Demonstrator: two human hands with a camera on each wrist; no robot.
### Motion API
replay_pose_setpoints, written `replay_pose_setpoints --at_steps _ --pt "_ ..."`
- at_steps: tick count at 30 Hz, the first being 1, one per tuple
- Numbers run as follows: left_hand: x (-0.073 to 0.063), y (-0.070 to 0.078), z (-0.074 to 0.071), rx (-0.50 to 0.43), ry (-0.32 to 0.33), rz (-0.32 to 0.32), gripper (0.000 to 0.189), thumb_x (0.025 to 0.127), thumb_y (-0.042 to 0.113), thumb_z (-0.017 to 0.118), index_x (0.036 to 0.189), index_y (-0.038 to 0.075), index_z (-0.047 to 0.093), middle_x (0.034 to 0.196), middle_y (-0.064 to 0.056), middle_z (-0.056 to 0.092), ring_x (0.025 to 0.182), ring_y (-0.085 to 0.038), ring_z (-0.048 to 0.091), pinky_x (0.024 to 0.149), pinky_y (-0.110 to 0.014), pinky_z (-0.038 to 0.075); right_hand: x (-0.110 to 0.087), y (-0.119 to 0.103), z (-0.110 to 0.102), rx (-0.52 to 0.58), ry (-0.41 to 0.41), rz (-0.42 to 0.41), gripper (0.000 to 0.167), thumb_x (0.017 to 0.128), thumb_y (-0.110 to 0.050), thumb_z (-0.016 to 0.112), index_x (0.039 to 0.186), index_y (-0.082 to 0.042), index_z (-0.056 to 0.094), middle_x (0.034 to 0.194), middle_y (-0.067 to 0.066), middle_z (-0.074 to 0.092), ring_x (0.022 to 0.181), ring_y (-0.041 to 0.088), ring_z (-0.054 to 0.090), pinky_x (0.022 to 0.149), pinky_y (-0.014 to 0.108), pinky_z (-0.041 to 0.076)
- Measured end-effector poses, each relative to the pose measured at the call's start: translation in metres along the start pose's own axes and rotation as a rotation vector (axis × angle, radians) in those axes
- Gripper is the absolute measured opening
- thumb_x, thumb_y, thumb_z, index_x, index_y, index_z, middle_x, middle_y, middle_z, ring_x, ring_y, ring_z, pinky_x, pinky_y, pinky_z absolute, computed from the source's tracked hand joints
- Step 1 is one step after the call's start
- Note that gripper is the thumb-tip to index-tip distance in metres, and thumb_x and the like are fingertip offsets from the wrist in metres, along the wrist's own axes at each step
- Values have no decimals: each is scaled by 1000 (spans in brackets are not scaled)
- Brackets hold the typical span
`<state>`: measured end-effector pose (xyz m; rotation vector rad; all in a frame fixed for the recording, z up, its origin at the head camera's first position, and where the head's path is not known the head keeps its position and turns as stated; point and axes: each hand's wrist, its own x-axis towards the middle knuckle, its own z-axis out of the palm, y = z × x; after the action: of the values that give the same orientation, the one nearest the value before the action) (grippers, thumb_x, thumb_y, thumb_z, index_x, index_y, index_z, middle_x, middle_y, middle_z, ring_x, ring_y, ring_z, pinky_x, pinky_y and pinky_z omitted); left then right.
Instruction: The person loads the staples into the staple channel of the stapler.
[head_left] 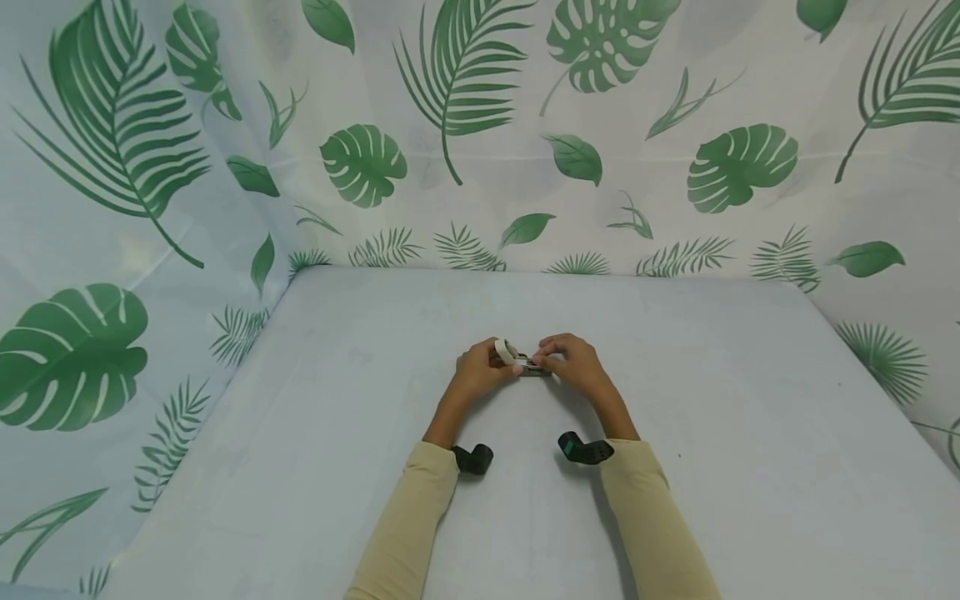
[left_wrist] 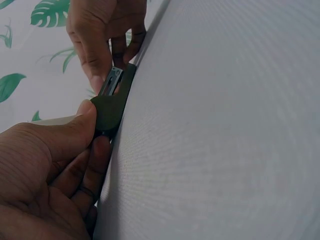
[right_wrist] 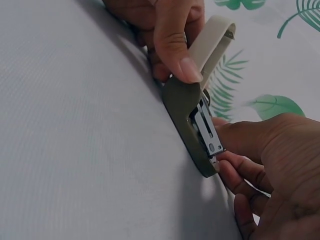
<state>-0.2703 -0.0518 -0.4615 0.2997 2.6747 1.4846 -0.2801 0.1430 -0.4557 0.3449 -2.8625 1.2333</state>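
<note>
Opened stapler leaves fingertips close to its moving parts

The stapler (right_wrist: 181, 97) sits between both hands at the white table (head_left: 300, 500), toward the middle; whether its base bears fully on the surface is hard to tell. Its cream upper arm (right_wrist: 207, 41) is swung up, and the metal magazine (right_wrist: 206, 129) lies exposed above the dark green base.

The left hand (head_left: 478, 371) pinches the hinge end, thumb pressed against the green side and fingers opposite. The right hand (head_left: 577, 362) has its thumb and bent fingers closed about the magazine's free end; how firmly they squeeze cannot be told.

The likeliest trouble is a nipped fingertip: should the left thumb slip off the rounded hinge, the magazine or the raised arm could drop while the right fingers lie near the gap. An uneven pull from the right hand could also twist the narrow body out of that pinch. Whether staples are loaded is not visible; if loose ones are inside, tilting or a sudden jerk might spill them.
</note>
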Motion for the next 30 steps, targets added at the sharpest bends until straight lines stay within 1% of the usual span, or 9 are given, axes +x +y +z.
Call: replay_pose_setpoints --at_steps 2,4,9,13,16,19,24,28,30 --pt "0 1 1 -3 -2 3 29 86 25 77 108 9 67 109 -9 74 108 -25 68 106 -51 39 -2 2 -1 12 3 -12 18 91 -15 68 90 3 72 125 21 63 125 39 52 107 56 37" --pt "0 1 1 -8 -8 2 30 86 25 76 109 9 67 110 -9 73 109 -25 68 106 -50 40 -4 5 -1 51 7 -9 21 93 -18 67 93 2 71 127 19 63 127 37 51 107 55 38" --pt "0 -1 0 -50 -36 7 33 87 25 76 114 10 66 113 -9 72 108 -25 68 101 -44 47 -10 15 -5 149 -8 -23 24 95 -22 66 103 0 70 133 16 60 132 33 49 108 51 39" --pt "-2 -6 -3 -137 -61 39 36 89 22 73 121 9 63 119 -10 69 110 -27 67 96 -41 51 -11 21 -7 158 -45 -51 24 91 -22 71 108 -4 70 137 13 58 135 33 46 112 51 35" --pt "-4 -7 -6 -192 -76 47 37 90 18 72 124 6 61 122 -12 67 113 -27 65 94 -37 53 -12 24 -7 137 -62 -57 23 88 -17 73 108 -7 69 138 12 58 136 33 45 112 51 35" --pt "-5 -7 -9 -214 -58 51 36 90 16 72 122 3 62 120 -14 67 110 -27 65 90 -34 54 -13 25 -6 126 -52 -64 21 87 -13 74 106 -6 68 137 13 58 135 33 47 111 51 37" --pt "-7 -5 -10 -214 9 52 35 87 15 74 117 0 65 116 -15 69 100 -28 65 88 -34 52 -13 27 -6 131 -12 -87 19 86 -10 75 102 -5 68 134 14 59 132 34 49 109 51 38" --pt "-6 -3 -7 -162 30 57 33 87 16 74 116 2 66 116 -15 69 100 -29 67 85 -35 54 -14 27 -5 136 7 -97 20 86 -11 75 103 -4 67 134 15 60 132 34 49 109 51 38" --pt "-5 -1 -5 -117 41 72 31 88 17 74 115 3 67 116 -14 70 101 -30 68 84 -36 55 -15 27 -4 140 12 -95 20 86 -11 75 103 -4 67 133 15 60 132 34 49 109 51 38"
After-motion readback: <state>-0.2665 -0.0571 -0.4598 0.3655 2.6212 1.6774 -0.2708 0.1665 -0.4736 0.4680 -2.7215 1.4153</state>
